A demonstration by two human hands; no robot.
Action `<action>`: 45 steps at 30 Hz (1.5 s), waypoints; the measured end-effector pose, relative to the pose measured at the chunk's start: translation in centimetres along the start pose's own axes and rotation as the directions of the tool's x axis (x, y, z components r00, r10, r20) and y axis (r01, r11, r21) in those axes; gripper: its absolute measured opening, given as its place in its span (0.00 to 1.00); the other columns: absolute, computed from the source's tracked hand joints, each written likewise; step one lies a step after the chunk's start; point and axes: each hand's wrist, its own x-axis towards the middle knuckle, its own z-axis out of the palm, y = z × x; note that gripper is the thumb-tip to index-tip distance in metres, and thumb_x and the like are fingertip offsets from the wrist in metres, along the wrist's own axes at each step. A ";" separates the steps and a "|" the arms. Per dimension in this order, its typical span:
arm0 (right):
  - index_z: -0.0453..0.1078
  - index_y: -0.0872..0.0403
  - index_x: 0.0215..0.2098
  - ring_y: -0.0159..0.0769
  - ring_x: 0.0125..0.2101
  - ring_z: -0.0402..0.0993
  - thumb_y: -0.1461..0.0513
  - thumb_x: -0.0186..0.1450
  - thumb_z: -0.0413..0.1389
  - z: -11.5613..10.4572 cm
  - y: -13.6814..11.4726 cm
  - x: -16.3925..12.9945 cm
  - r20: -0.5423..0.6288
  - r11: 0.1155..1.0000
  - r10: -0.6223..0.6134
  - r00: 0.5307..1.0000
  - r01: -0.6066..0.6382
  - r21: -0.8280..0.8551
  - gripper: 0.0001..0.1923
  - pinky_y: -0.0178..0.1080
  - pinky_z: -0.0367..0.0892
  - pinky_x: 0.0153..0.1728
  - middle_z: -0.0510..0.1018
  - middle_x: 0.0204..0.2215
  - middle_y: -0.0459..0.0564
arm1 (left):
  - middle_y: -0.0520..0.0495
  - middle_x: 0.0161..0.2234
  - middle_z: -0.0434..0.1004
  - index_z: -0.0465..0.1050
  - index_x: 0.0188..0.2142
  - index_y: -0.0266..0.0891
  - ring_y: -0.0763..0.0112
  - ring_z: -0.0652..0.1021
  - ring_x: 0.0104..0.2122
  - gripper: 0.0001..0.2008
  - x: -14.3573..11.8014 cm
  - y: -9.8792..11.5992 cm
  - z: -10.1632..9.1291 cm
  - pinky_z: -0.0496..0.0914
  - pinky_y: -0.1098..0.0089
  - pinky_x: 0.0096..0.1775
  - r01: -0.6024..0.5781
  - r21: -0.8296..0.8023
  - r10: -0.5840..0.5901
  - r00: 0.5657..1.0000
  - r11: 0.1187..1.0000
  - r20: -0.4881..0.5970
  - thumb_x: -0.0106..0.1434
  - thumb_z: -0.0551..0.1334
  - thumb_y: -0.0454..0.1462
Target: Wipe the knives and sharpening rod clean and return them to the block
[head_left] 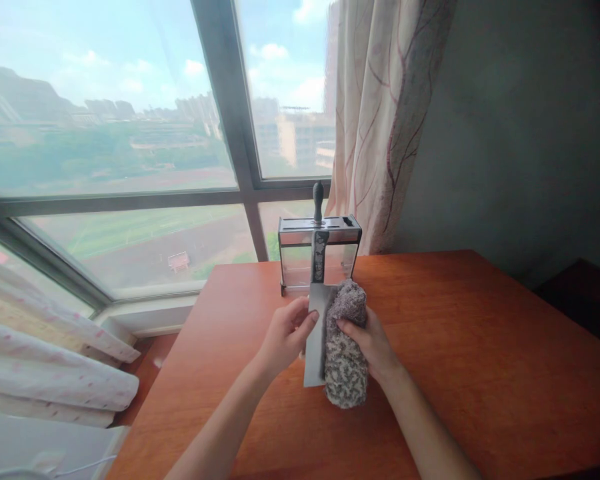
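A kitchen cleaver [316,347] is held upright over the table, its dark handle at the top and its wide blade pointing down. My left hand [284,335] pinches the blade from the left, with the thumb across the near face; its other fingers are partly hidden behind the blade. My right hand [376,343] is closed around a bunched, fluffy grey and whitish cloth [347,367]. The cloth lies against the right edge of the blade, and the right thumb presses on its front.
Behind the cleaver, a metal-framed knife rack [290,233] with clear sides stands on the brown wooden table [445,320]. A dark handle [318,202] sticks up from its top slot. Beyond are a window [130,147], a patterned curtain [375,100] and a grey wall [510,133].
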 end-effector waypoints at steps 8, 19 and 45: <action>0.73 0.53 0.35 0.40 0.29 0.75 0.57 0.52 0.67 -1.0 -0.2 0.6 -0.128 0.997 -0.031 0.991 0.039 0.061 0.14 0.40 0.68 0.33 0.81 0.30 0.45 | 0.53 0.23 0.61 0.69 0.31 0.36 0.75 0.63 0.25 0.13 -0.3 -0.1 0.1 0.57 0.74 0.27 -0.012 0.160 -0.011 0.990 0.987 0.144 0.65 0.57 0.44; 0.72 0.50 0.41 0.43 0.38 0.76 0.57 0.53 0.66 0.2 0.5 -0.1 0.062 0.998 0.025 0.998 -0.021 -0.064 0.18 0.43 0.69 0.41 0.81 0.38 0.47 | 0.49 0.28 0.69 0.70 0.33 0.36 0.71 0.67 0.29 0.12 0.1 -0.1 -0.6 0.61 0.73 0.31 -0.009 -0.058 0.003 0.993 0.998 -0.115 0.62 0.60 0.44; 0.71 0.52 0.45 0.46 0.46 0.74 0.51 0.55 0.63 -0.1 -7.8 2.8 -0.250 0.947 -0.304 0.919 0.320 0.023 0.23 0.44 0.69 0.46 0.80 0.42 0.49 | 0.50 0.25 0.70 0.70 0.36 0.40 0.71 0.68 0.24 0.08 -0.9 2.5 -0.2 0.58 0.72 0.28 -0.207 0.515 0.148 0.977 0.832 0.154 0.64 0.52 0.33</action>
